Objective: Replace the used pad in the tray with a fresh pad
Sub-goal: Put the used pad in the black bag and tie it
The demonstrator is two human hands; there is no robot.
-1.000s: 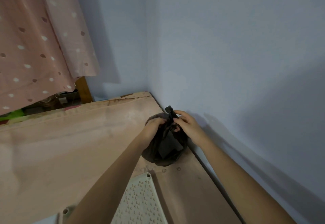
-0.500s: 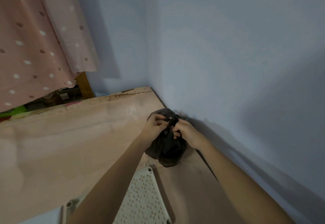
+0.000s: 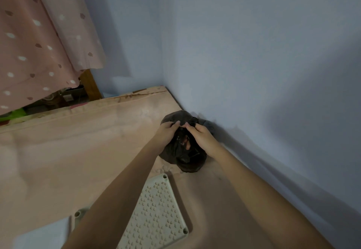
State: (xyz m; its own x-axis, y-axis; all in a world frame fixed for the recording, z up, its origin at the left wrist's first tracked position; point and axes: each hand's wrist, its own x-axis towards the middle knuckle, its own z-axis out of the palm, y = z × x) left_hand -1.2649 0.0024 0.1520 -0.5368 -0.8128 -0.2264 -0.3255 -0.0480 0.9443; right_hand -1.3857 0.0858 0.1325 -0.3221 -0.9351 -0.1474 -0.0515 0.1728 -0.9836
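Observation:
A black plastic bag [image 3: 187, 159] sits on the pink sheet close to the blue wall. Both hands pinch its gathered top. My left hand [image 3: 167, 131] grips the bag's neck from the left, my right hand [image 3: 201, 135] from the right, fingertips nearly touching. What is inside the bag is hidden. A cream perforated tray grid [image 3: 156, 213] lies nearer me, partly under my left forearm. At the lower left, a pale sheet [image 3: 43, 235] lies beside a tray corner [image 3: 80, 212]; whether it is a pad I cannot tell.
The pink sheet [image 3: 68, 151] covers a flat surface that meets the blue wall [image 3: 254, 73] on the right and at the far end. A pink spotted curtain [image 3: 39, 43] hangs at the upper left over a wooden post [image 3: 89, 84].
The hands have shifted on the bag's top, pressing the upright black tail down and bunching the neck lower. The view has tilted slightly, so the tray grid shows more.

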